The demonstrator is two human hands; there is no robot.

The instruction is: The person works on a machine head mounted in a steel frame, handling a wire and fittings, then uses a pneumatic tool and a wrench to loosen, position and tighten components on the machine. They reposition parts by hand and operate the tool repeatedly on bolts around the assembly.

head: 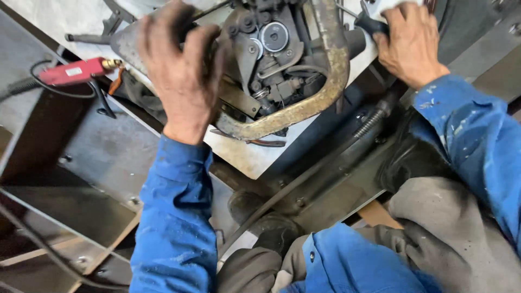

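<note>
A greasy engine part point(277, 59) with a curved, rust-coloured metal pipe point(331, 81) lies on a pale workbench top point(244, 154). My left hand point(179, 70) rests on the left side of the part, fingers curled over its casing. My right hand point(410, 43) is at the upper right, closed around the black handle of a tool point(372, 24) whose thin shaft points toward the part. Both arms wear blue sleeves.
A red air blow gun point(76, 71) with a black hose lies at the left of the bench. Dark pliers point(252, 141) lie under the pipe. Below the bench are a steel frame point(108, 157), a spring rod point(372, 122) and my knees in grey trousers.
</note>
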